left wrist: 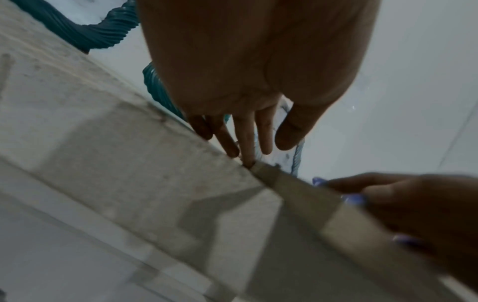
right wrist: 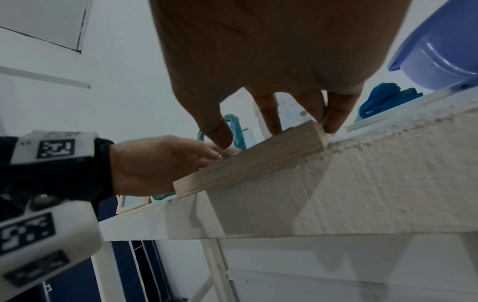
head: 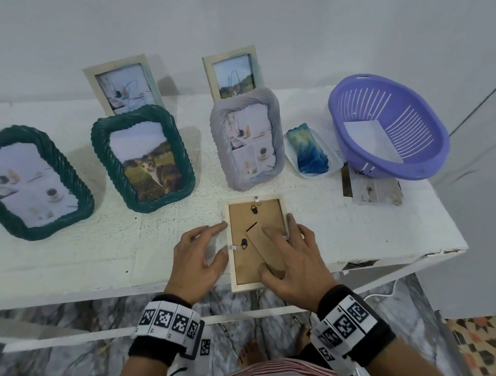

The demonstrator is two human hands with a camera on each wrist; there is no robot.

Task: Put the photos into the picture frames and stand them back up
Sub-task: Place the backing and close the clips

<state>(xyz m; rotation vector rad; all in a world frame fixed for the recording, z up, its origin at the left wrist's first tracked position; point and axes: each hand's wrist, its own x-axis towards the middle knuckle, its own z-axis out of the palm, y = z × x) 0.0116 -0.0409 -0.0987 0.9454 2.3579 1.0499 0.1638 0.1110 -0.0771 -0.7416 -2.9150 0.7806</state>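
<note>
A pale wooden picture frame [head: 267, 210] lies face down at the table's front edge, its brown backing board up and its lower end over the edge. My left hand [head: 220, 240] lies beside it, straight fingers touching the frame's left side. My right hand [head: 265, 248] rests on the back, index finger and thumb on the cardboard stand leg [head: 256, 241], the other fingers on the right rim. The left wrist view shows the left hand [left wrist: 258, 147] at the frame's edge [left wrist: 297, 190]. The right wrist view shows the right hand [right wrist: 258, 130] on the frame [right wrist: 253, 159].
Two green rope frames [head: 4, 135] [head: 133, 116], a grey frame [head: 221, 146] and two pale frames [head: 120, 65] [head: 230, 55] stand behind, each with a photo. At right are a purple basket [head: 388, 125], loose photos [head: 372, 191] under it and a blue-green item on a white tray [head: 310, 149].
</note>
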